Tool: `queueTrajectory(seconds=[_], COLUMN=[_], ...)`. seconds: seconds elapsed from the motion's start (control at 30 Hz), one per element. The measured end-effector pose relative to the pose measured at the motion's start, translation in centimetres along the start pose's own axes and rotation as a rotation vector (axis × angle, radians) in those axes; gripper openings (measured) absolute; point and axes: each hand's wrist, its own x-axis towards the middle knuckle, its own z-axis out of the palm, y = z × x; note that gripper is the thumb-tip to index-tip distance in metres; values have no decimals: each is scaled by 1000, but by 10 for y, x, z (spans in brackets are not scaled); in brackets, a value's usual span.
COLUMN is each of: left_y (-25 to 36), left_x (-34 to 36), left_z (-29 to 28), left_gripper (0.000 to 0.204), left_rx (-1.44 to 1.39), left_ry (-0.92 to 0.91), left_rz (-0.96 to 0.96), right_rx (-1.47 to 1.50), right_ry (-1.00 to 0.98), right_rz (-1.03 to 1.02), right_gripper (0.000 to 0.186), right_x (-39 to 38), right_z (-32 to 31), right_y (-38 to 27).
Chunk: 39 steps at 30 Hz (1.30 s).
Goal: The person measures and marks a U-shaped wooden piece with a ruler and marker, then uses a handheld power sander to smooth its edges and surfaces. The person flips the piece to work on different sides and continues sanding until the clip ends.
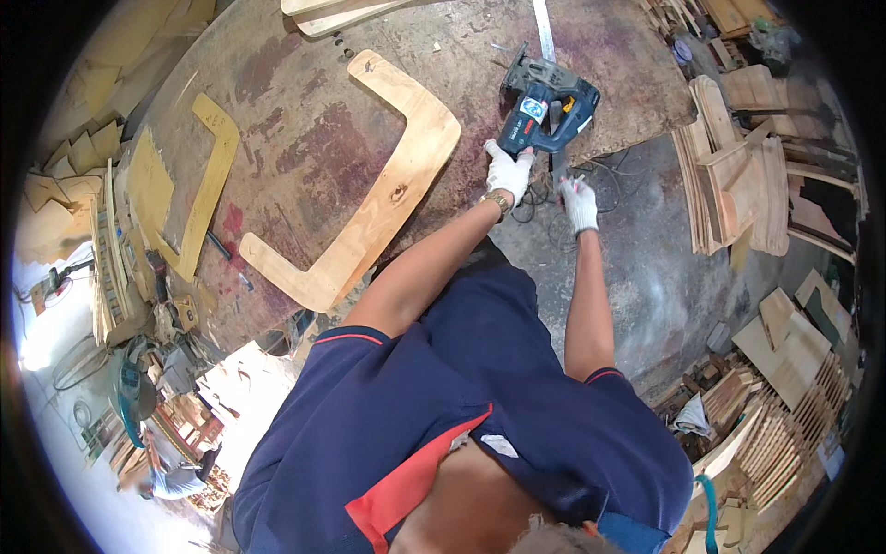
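A dark blue jigsaw [544, 106] lies on its side on the worn wooden table, its metal base plate toward the far side. My left hand [508, 173], in a white glove with a watch at the wrist, is closed on the near end of its body. Near the table's edge, my right hand [580, 203], gloved too, has its fingers closed beside a dark narrow strip [559, 168] that runs toward the jigsaw's handle; what it grips is too small to tell. A large C-shaped plywood piece [383, 198] lies left of my left hand.
Left on the table [286, 92] lies a thinner yellowish C-shaped template [198, 203]. A metal ruler [543, 28] extends beyond the jigsaw. Dark cable [600, 175] loops near my right hand. Stacked curved wood pieces [729, 175] stand at the right; a person [175, 480] is at lower left.
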Motion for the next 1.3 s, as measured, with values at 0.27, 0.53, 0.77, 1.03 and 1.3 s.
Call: queueTrajectory(seconds=[0.27,0.53,0.77,1.03,1.3], left_y=[2,15,51,90,-90], left_x=[0,-2,39,76,-37], left_z=[14,45,79,-1,-187], left_gripper=[107,100,106,84,104], left_rx=[17,27,-53,284,916], left_ry=[85,132,108,-245,331], left_rz=[-53,-57,10,421,502], right_rx=[-697,-82,342,-211,-255], right_ry=[-551,-281,90,660,804], right_rz=[395,604,575,608,263], right_gripper=[55,40,27,29,28], right_x=[-344,-327,-331,-419,-228], right_z=[-101,-49,-49,-130,-171], right_y=[49,-32,-49,-38,-82])
